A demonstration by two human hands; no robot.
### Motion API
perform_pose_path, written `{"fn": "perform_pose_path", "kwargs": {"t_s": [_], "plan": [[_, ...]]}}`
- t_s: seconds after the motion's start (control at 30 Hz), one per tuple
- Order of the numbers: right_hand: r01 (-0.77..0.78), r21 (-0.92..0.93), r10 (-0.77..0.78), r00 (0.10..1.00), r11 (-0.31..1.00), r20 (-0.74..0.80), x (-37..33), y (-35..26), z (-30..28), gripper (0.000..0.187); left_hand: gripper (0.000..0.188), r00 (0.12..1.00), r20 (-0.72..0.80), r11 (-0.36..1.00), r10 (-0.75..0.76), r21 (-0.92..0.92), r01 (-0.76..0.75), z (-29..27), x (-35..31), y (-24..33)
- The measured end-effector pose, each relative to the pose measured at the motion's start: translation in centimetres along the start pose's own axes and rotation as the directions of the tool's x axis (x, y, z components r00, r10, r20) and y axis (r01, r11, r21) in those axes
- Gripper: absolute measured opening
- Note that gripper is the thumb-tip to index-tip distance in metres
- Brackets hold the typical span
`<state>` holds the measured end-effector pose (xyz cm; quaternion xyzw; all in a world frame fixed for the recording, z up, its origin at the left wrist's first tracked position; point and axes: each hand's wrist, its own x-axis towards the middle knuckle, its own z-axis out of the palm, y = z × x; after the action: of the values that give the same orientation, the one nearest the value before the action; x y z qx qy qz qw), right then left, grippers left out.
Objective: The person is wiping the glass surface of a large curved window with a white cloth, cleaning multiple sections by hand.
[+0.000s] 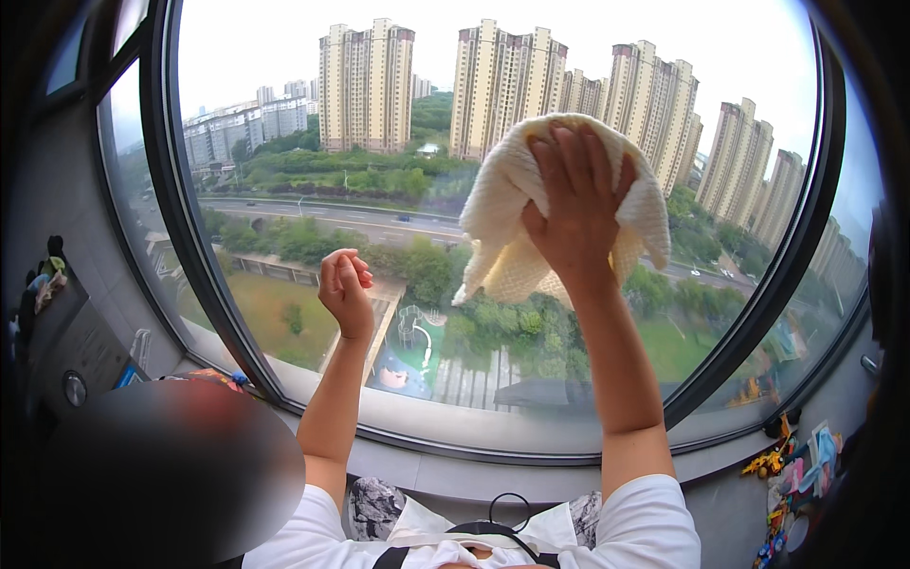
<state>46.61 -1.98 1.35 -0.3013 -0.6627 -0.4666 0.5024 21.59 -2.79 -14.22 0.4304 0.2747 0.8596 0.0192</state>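
A cream-white textured towel (pixel 495 197) lies against the large window pane (pixel 379 237), a little right of the middle. My right hand (pixel 576 204) presses it to the glass, arm stretched up and fingers spread over the cloth. Below the hand the towel hangs in loose folds, and its lower corner droops to the left. My left hand (pixel 347 292) is raised in front of the pane, lower and further left, with fingers curled in and nothing visible in them. It appears apart from the towel; whether it touches the glass I cannot tell.
Dark window frame bars (pixel 827 180) border the pane at both sides. A pale sill (pixel 474 474) runs beneath it. On the left stands a grey appliance (pixel 90 365) with a round dial. Colourful toys (pixel 782 484) are piled at the lower right. A blurred patch covers the lower left.
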Motion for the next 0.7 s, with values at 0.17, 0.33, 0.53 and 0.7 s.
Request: {"fn": "perform_pose_path", "kwargs": {"t_s": [0.17, 0.33, 0.53, 0.7], "plan": [[-0.185, -0.214, 0.156, 0.977, 0.959, -0.146, -6.2, 9.3, -2.1, 0.061, 0.013, 0.957, 0.081, 0.942, 0.278, 0.171, -0.288, 0.4, 0.5, -0.1], [-0.322, -0.283, 0.235, 0.924, 0.903, -0.303, -10.1, 18.7, -4.9, 0.063, 0.014, 0.847, 0.219, 0.789, 0.484, 0.308, -0.531, 2.3, 3.5, 2.0], [-0.253, -0.343, 0.169, 0.952, 0.905, -0.257, -6.0, 15.4, -3.2, 0.062, 0.013, 0.887, 0.131, 0.854, 0.444, 0.238, -0.463, 2.8, 6.2, 0.9], [-0.169, -0.309, 0.072, 0.95, 0.936, -0.303, 3.2, 6.7, 1.0, 0.058, 0.016, 0.972, 0.065, 0.972, 0.226, -0.085, -0.22, 2.4, 6.5, 2.0]]}}
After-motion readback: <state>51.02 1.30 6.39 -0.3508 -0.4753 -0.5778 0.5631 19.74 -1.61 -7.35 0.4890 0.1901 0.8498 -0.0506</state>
